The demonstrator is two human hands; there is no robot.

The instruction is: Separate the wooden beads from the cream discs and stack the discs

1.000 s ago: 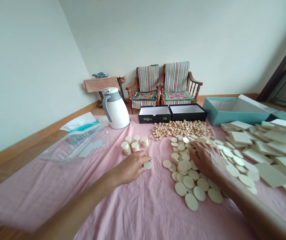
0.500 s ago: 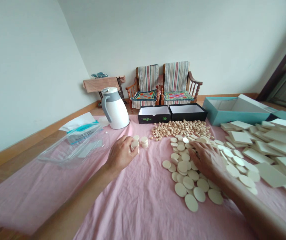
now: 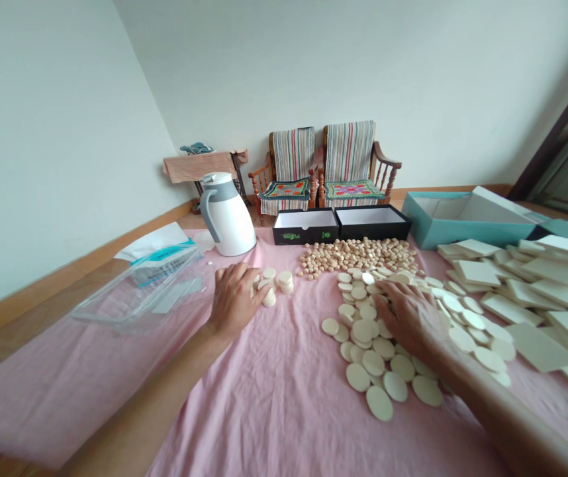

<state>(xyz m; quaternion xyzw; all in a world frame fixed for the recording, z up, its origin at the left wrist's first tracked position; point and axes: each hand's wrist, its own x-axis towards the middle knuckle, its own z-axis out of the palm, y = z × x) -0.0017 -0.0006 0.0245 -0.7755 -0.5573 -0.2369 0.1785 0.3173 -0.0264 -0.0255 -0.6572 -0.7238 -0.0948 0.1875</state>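
Note:
My left hand rests on the pink cloth with its fingers curled round the small stacks of cream discs; a disc sits at its fingertips. My right hand lies flat, fingers spread, on the big scattered pile of cream discs. Beyond the pile lies a heap of small tan round pieces.
A white jug stands behind the stacks. Two open black boxes and a teal box sit at the far edge. Cream square tiles cover the right side. A clear plastic bag lies on the left.
My left hand picked up a single disc from the cloth, carried it away from me to the small stacks and now rests against them. My right hand has stayed on the pile.

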